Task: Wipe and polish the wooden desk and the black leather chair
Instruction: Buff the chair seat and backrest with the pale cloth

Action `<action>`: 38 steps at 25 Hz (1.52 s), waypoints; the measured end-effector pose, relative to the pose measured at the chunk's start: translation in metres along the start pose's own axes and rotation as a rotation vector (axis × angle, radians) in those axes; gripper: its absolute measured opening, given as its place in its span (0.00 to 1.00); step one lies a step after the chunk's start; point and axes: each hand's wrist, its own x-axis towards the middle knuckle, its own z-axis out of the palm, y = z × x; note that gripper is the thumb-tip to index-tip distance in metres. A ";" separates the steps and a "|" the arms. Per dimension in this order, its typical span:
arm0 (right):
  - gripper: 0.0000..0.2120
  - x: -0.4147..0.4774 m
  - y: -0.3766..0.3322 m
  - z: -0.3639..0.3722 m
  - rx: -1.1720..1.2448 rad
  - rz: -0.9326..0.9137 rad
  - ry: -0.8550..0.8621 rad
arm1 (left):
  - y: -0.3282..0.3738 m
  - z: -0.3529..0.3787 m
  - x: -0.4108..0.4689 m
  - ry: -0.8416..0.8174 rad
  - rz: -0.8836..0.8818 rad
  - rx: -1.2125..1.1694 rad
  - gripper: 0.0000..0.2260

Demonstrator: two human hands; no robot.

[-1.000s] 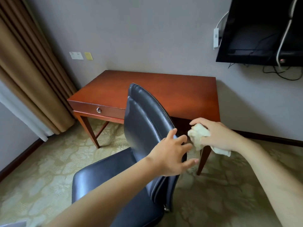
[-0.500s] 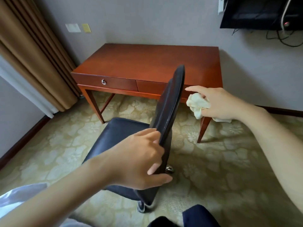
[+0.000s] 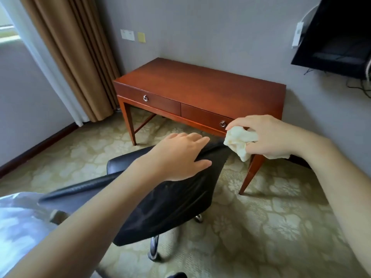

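while your left hand (image 3: 176, 155) rests on the top edge of the black leather chair (image 3: 170, 203), fingers nearly straight and close together with the thumb spread, your right hand (image 3: 267, 135) curls round a crumpled pale cloth (image 3: 239, 141) just before the wooden desk (image 3: 200, 87) by the wall (image 3: 220, 37).

walls: grey wall (image 3: 200, 27), dark baseboard (image 3: 38, 145) | floor: pale green carpet (image 3: 261, 227), flower pattern | left: tan curtain (image 3: 76, 57) beside white sheer (image 3: 46, 63), daylit window (image 3: 8, 33) | wall fittings: white plate (image 3: 127, 34) just beside yellow plate (image 3: 141, 37) | upper right: black screen (image 3: 337, 37), wall-mounted, cables (image 3: 359, 85) hanging below
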 end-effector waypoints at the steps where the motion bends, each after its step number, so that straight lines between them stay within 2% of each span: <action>1: 0.25 -0.004 0.004 -0.001 0.008 -0.004 -0.026 | 0.006 0.003 0.004 -0.019 -0.026 -0.007 0.26; 4: 0.22 -0.010 0.008 0.004 0.014 -0.047 -0.116 | 0.010 0.011 0.003 -0.087 -0.132 -0.046 0.25; 8: 0.22 -0.008 -0.008 0.029 0.087 -0.198 -0.223 | 0.002 0.022 -0.020 -0.197 -0.290 -0.114 0.23; 13: 0.19 0.003 -0.044 0.050 0.143 -0.353 -0.275 | -0.014 0.026 -0.054 -0.124 -0.427 -0.259 0.15; 18: 0.18 0.012 -0.082 0.072 0.185 -0.442 -0.361 | -0.038 0.034 -0.095 -0.043 -0.522 -0.393 0.12; 21: 0.18 0.023 -0.107 0.088 0.180 -0.506 -0.377 | -0.055 0.041 -0.118 0.011 -0.499 -0.407 0.12; 24: 0.19 0.030 -0.130 0.100 0.191 -0.553 -0.397 | -0.074 0.046 -0.141 0.014 -0.444 -0.362 0.18; 27: 0.21 0.035 -0.147 0.109 0.197 -0.571 -0.439 | -0.089 0.054 -0.155 0.135 -0.411 -0.343 0.20; 33: 0.21 0.034 -0.148 0.118 0.179 -0.628 -0.377 | -0.088 0.050 -0.157 0.234 -0.477 -0.349 0.17; 38: 0.24 0.007 -0.105 0.117 0.159 -0.711 -0.256 | -0.050 0.054 -0.136 0.292 -0.622 -0.293 0.17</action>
